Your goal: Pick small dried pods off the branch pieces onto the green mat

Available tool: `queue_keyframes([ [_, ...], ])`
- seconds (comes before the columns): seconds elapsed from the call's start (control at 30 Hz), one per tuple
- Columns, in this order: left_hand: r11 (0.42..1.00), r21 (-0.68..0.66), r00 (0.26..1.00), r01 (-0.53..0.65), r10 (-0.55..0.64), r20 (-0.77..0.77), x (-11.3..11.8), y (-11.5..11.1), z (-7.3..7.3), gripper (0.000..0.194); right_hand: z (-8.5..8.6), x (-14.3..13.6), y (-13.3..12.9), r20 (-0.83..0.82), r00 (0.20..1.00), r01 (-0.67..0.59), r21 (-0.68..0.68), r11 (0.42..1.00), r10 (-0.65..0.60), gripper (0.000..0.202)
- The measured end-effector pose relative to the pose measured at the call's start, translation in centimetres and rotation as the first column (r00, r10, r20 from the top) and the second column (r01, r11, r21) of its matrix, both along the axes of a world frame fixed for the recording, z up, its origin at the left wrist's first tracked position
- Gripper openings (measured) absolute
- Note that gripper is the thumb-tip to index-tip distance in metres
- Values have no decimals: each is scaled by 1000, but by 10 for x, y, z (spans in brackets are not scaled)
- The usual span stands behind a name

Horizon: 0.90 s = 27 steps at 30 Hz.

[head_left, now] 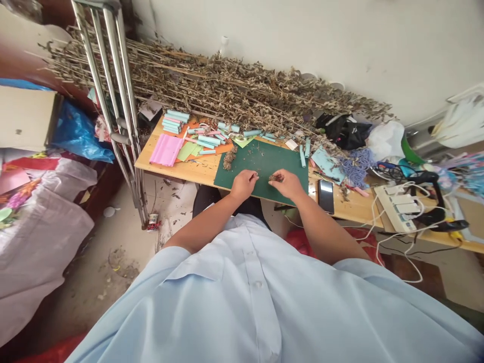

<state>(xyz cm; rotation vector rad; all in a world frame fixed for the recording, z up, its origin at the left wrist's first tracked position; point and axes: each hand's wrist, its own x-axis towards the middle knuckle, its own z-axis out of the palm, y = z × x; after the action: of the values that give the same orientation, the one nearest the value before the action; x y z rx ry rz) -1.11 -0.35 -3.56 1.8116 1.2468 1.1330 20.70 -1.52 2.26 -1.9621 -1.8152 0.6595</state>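
Observation:
A dark green mat (287, 157) lies at the front edge of the wooden table. Over its front left part is my left hand (244, 183), its fingers pinched together; whatever is between them is too small to make out. My right hand (284, 182), further right, is closed on a small brown dried clump (273, 178). The two hands are apart. A larger clump of dried plant (229, 158) rests on the mat's left side, and small brown crumbs are scattered near the mat's middle.
Dried stalks (227, 85) are heaped along the wall. Rolled blue papers (207, 139) and pink paper (166, 149) lie left. A phone (325, 195), purple yarn (357, 169) and a power strip (401, 206) with cables are right. Metal crutches (113, 75) stand left of the table.

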Motion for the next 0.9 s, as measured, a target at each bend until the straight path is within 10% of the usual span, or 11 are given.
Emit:
queue_keyframes([
  [0.33, 996, 0, 987, -91, 91, -132, 2, -1, 8, 12, -32, 4, -32, 92, 981, -189, 217, 958, 173, 24],
  [0.7, 973, -61, 968, -224, 215, -127, -18, -23, -3, 43, -52, 7, -42, -106, 977, -129, 391, 911, 184, 20],
  [0.9, 988, 31, 971, -154, 157, -179, -13, -49, 7, 10, -56, 7, -42, -186, 968, -83, 399, 913, 169, 27],
])
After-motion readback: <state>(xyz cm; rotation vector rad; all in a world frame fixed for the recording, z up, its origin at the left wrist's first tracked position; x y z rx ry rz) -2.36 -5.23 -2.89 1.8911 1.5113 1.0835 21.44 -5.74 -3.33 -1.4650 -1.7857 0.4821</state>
